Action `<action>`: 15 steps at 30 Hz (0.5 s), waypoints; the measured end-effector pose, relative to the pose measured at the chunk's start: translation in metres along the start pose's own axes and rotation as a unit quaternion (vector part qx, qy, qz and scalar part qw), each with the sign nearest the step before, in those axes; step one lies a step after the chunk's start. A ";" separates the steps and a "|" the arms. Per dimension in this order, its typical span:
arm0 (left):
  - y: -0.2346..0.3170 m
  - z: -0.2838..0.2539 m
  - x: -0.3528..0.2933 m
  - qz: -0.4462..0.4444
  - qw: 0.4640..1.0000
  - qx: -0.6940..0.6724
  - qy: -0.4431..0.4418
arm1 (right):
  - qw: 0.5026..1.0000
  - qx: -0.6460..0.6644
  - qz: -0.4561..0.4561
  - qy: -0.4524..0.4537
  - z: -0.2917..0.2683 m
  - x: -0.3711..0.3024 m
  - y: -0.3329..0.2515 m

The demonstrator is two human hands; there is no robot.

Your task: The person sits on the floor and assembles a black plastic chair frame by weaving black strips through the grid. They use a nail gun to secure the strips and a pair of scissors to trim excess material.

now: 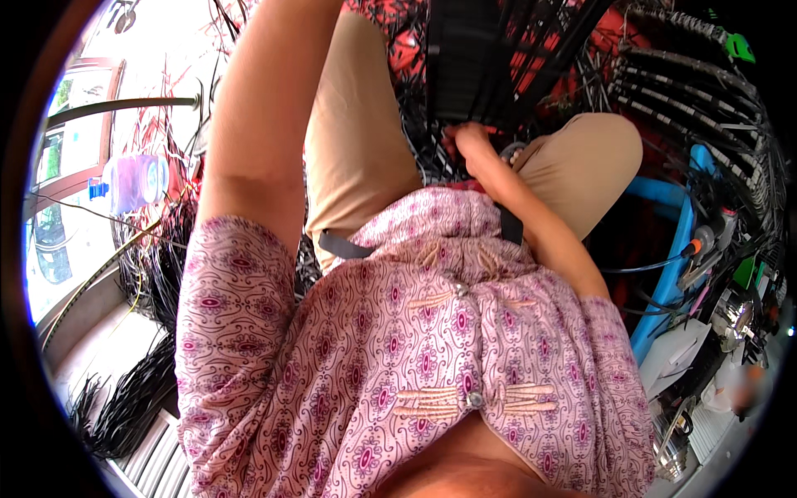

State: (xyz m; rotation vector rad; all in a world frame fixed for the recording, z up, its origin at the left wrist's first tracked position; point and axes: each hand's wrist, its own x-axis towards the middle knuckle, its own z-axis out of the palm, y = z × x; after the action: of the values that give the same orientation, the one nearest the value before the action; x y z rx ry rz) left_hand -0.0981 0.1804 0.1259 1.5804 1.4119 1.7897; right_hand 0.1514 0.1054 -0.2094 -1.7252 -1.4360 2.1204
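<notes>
A dark object of black flat strips (pixel 466 70) stands between my knees, possibly a piece of weaving; loose strips fan out at its right side. At its lower edge is my right hand (pixel 470 139), fingers curled in and partly hidden among the strips; what they hold cannot be made out. My left arm (pixel 261 108) reaches up past the top edge, so the left hand is outside the picture. Beige trousers (pixel 353 133) cover my spread legs, and a patterned pink shirt (pixel 423 357) fills the lower middle.
To the right is a blue tub (pixel 664 290) with tools and metal bowls (pixel 732 319) beside it. Bundles of black strips (pixel 697 108) lie at the upper right, and another bundle (pixel 137 398) at the lower left. A clear plastic bottle (pixel 137 181) is at the left.
</notes>
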 end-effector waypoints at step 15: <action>0.011 0.042 -0.191 -0.146 0.971 0.187 0.024 | 0.907 -0.147 -0.379 -0.108 -0.060 -0.230 -0.121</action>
State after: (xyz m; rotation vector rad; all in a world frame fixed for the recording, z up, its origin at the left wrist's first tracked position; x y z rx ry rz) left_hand 0.0014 0.0422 0.0290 1.4039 1.9799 1.4600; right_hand 0.2268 0.0826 0.0449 -0.7466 -2.1151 1.7341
